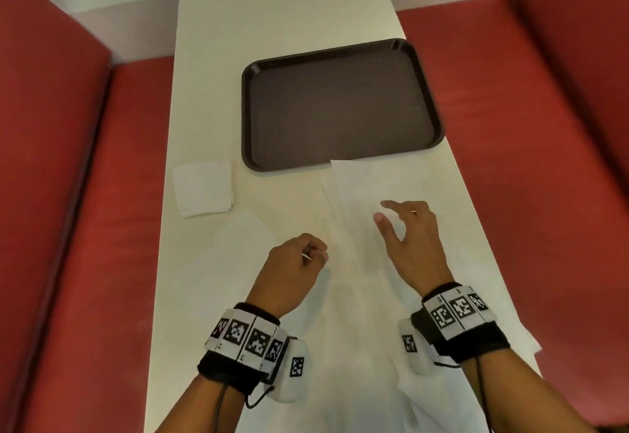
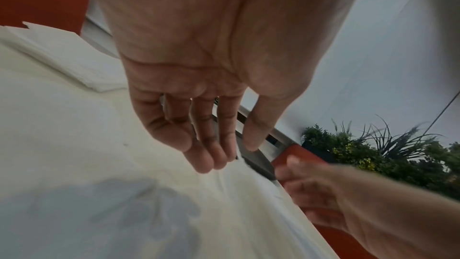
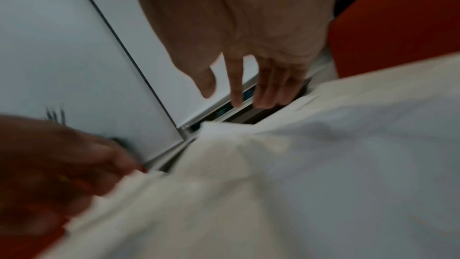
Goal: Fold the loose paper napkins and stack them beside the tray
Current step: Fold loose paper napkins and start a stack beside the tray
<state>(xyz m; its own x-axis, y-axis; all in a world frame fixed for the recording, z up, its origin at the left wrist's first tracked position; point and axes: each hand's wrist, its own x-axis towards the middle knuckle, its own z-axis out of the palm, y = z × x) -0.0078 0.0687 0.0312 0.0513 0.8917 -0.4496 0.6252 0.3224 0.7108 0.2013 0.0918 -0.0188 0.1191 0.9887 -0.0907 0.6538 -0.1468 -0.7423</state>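
White paper, stack: a folded pile of white paper napkins (image 1: 203, 188) lies on the pale table (image 1: 279, 7), just beside the near-left corner of the dark brown rectangular plastic tray (image 1: 340, 105). This is the drop point the task names, so some folds are judged done.
Loose napkins: thin white unfolded sheets (image 1: 354, 190) lie spread over the near table under both hands; one far corner overlaps the tray's near rim. Their edges are faint against the table, so no count is possible.
Left hand (image 1: 292, 265): fingers curled in loosely. The head view hints at a sliver of white at the fingertips; the left wrist view shows the fingers (image 2: 206, 157) hanging relaxed above the paper, nothing clearly caught. I cannot tell whether it pinches a sheet.
Right hand (image 1: 408, 238): fingers spread and relaxed, thumb apart, hovering over the loose sheets, holding nothing. The posture reads as a reach to flatten or pick an edge.
Step in hand (judgement): starting the next fold, one hand to lift an edge, the other to steady.
Risk (judgement): thin sheets may cling together and lift in pairs.
Surroundings: red upholstered bench seats (image 1: 544, 160) flank the table.
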